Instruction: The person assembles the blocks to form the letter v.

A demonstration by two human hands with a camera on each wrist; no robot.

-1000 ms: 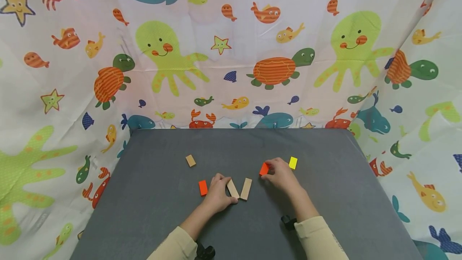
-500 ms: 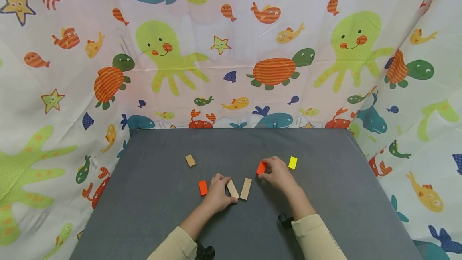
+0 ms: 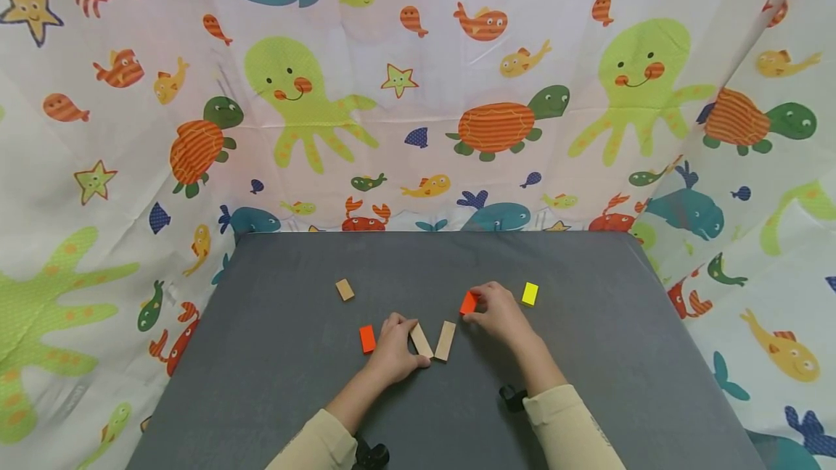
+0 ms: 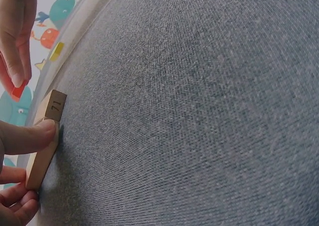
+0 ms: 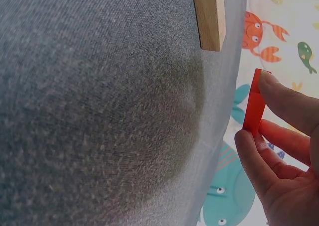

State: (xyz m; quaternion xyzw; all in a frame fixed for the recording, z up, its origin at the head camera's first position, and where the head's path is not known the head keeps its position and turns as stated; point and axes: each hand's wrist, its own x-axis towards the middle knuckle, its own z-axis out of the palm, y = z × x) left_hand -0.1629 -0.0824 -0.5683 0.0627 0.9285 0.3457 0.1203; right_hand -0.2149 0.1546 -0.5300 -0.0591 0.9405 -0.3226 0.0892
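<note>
My left hand (image 3: 394,351) holds a plain wooden block (image 3: 421,340) between thumb and fingers on the table. Beside it, slanting the other way, lies a second wooden block (image 3: 445,341); their near ends almost meet in a V. One block end (image 4: 55,105) shows the number 71 in the left wrist view. Over to the right, my right hand (image 3: 499,312) pinches a red-orange block (image 3: 468,303) by its ends. In the right wrist view that red block (image 5: 255,102) appears raised above the grey cloth, between thumb and fingertips.
Left of my left hand lies another red-orange block (image 3: 368,339), with a small wooden block (image 3: 345,290) farther back. A yellow block (image 3: 530,294) rests right of my right hand. Grey cloth covers the table (image 3: 274,383); a printed curtain (image 3: 405,122) hangs behind it.
My right hand has moved a little to the left with the red-orange block in its grip. The left hand and the wooden blocks have stayed in place.
</note>
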